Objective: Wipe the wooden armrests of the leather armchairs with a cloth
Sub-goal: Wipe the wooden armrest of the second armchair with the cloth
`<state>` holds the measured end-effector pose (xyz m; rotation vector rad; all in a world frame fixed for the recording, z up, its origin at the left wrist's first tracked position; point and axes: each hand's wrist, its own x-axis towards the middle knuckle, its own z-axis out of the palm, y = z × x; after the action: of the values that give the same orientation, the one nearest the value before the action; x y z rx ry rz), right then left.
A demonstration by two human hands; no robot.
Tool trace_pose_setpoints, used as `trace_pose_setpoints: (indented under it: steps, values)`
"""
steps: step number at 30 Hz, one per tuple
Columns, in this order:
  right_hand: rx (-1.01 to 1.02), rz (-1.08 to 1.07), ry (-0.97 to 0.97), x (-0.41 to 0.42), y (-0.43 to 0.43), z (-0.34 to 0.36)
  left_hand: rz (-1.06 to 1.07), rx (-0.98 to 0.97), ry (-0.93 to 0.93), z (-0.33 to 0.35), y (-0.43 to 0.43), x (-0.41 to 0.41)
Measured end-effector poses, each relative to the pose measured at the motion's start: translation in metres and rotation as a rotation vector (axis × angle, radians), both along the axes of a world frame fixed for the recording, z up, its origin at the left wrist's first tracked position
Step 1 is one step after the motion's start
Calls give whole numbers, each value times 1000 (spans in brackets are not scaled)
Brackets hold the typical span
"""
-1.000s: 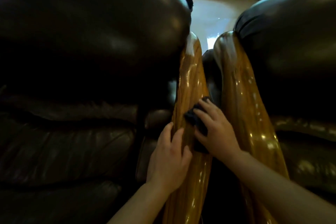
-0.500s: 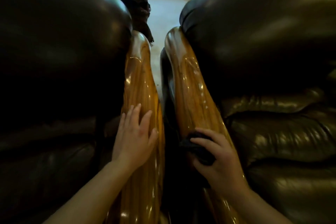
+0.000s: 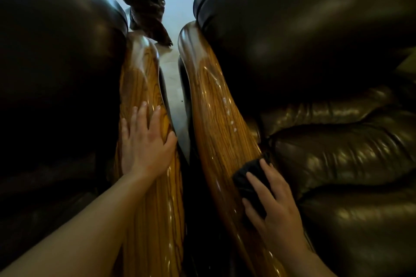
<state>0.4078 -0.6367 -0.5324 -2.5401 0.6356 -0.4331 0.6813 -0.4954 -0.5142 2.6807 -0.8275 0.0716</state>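
Two glossy wooden armrests run side by side away from me. The left armrest belongs to the dark leather armchair on the left. The right armrest belongs to the armchair on the right. My left hand lies flat on the left armrest, fingers spread, holding nothing. My right hand presses a black cloth onto the right armrest, near its inner edge by the seat cushion. Most of the cloth is hidden under my fingers.
A narrow gap with pale floor separates the two armrests. A dark carved wooden object stands on the floor beyond the armrest tips. The right chair's creased seat cushion lies beside my right hand.
My right hand carried the cloth from the left armrest over to the right armrest. My left hand slid a little up the left armrest. The view swung to the right.
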Motion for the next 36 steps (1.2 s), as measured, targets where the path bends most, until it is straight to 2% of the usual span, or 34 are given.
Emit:
trace_pose_setpoints:
  steps: [3,5,9,14,17,20,26,31,33,36]
  values:
    - [131,-216,-17,17,-11,6,7,-6,-6,1,-1,2]
    - [189,-277,-78,41,-20,13,0,-10,-3,0,1,2]
    - [248,-259,-189,86,-32,26,1,-33,9,1,1,4]
    - [36,-101,-72,82,-28,17,1,-35,11,3,1,3]
    - [-33,-98,-4,54,-19,7,4,-37,10,5,1,1]
    - [-37,-78,0,43,-18,5,3,-33,14,9,-1,-1]
    - [35,-138,-8,94,-25,24,14,-38,21,10,-2,-2]
    - [-57,165,35,53,-16,14,4,-27,24,10,-1,-2]
    - [-53,127,24,53,-30,13,5,-36,28,11,-1,-3]
    - [5,-83,29,87,-37,24,7,-42,46,14,-2,-4]
